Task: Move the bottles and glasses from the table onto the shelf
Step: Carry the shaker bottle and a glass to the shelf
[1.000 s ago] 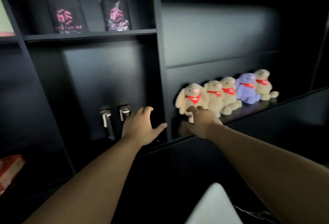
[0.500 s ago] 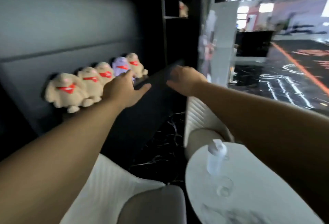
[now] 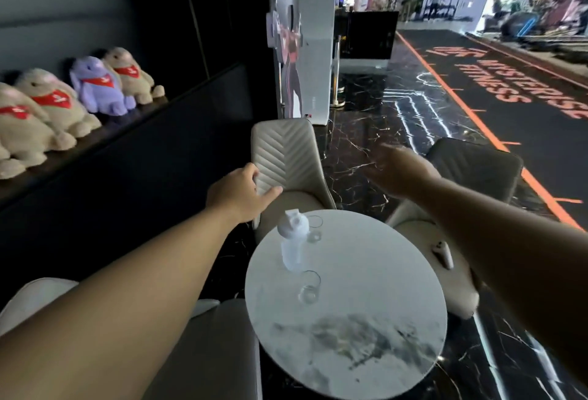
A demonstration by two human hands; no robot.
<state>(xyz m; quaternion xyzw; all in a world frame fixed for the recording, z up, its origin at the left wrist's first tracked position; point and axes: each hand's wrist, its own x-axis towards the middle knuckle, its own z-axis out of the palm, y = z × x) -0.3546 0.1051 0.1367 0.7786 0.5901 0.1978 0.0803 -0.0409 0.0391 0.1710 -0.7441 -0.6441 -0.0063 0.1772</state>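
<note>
A white bottle [image 3: 293,244] stands on the round white marble table [image 3: 366,272], near its far left edge. One clear glass [image 3: 315,231] sits just behind the bottle and another clear glass [image 3: 309,287] just in front of it. My left hand [image 3: 238,193] hovers beyond the table's far left edge, fingers apart and empty. My right hand [image 3: 401,170] is raised above the floor past the table, blurred, fingers spread, holding nothing. The black shelf [image 3: 127,132] runs along the left.
Several plush toys [image 3: 95,88] with red scarves sit in a row on the shelf. Beige chairs [image 3: 286,158] stand behind, to the right and to the left of the table. A small pale object [image 3: 442,253] lies on the right chair's seat. Dark marble floor stretches ahead.
My view has swung right from the shelf to the table. Both hands left the shelf and now hang over the table's far side, empty.
</note>
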